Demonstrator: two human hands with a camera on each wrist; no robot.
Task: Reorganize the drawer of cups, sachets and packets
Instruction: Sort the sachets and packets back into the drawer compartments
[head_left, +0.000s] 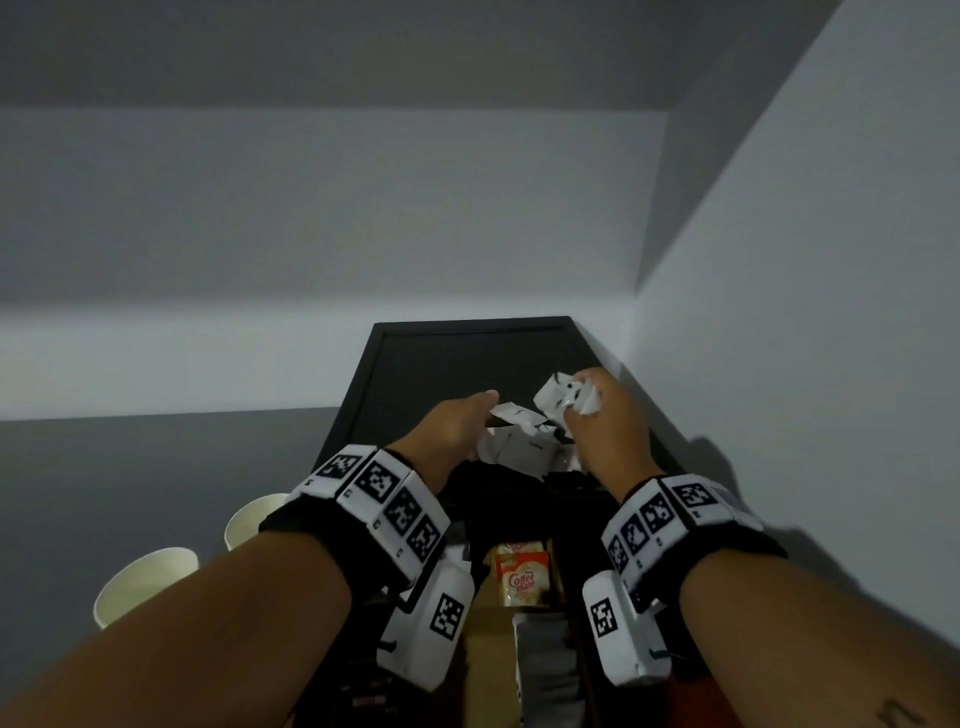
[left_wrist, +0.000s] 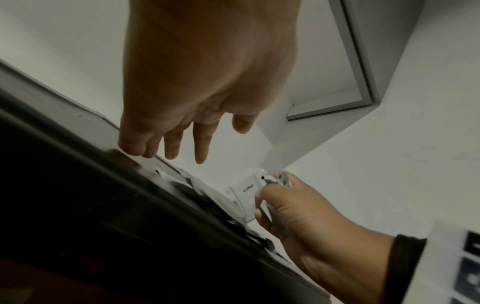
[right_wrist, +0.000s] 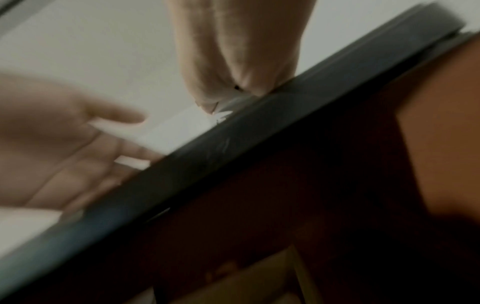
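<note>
From the head view, the right hand holds a crumpled bunch of small white paper sachets in a closed grip above the black rimmed tray, toward its right edge. The left hand reaches in beside it, fingers straight, its grip wide and empty, over a loose heap of flat white sachets lying near the tray's near edge. Below, in the open drawer, sit glossy cream-and-red creamer packets. Two plain white paper cups stand out to the left, apart from the tray. Judging by this, sorting is midway: cups are out, sachets are being gathered, and the packets remain untouched.

The left wrist view shows the left hand's fingers spread and relaxed, touching nothing, while the right hand pinches a thin, smooth sachet printed "Coffee", creased at its edge.

The right wrist view is blurred; the right fist is curled round white paper at the tray's dark, smooth rim, the left palm lying open beside it.
</note>
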